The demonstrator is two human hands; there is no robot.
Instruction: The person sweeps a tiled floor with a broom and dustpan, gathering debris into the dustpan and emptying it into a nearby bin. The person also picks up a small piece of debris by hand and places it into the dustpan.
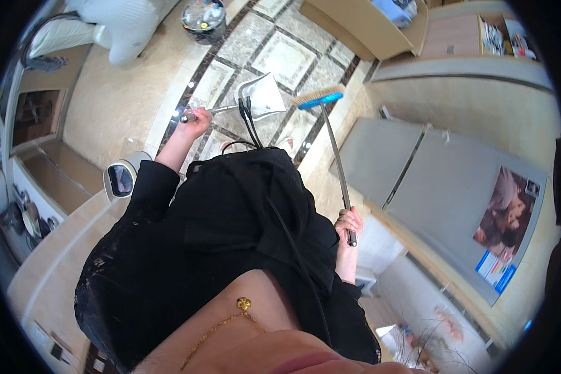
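My left hand [197, 123] is closed round the handle of a dustpan. The white dustpan [270, 93] is out in front of me over the tiled floor, its pan tilted. In my right hand [349, 224], the fingers wrap the upper end of a broom's metal handle. That broom [335, 146] slants away from me, and its blue head with pale bristles [320, 100] is just right of the dustpan, apart from it. Black cords hang from my dark top between the two tools. Whether the bristles touch the floor I cannot tell.
A full waste bin [204, 20] stands at the far left, beside a white-covered seat [121, 31]. To the right is a grey refrigerator [430, 174] with a picture on it. A cardboard box [361, 31] is at the far right. A white rounded device [124, 177] is near my left arm.
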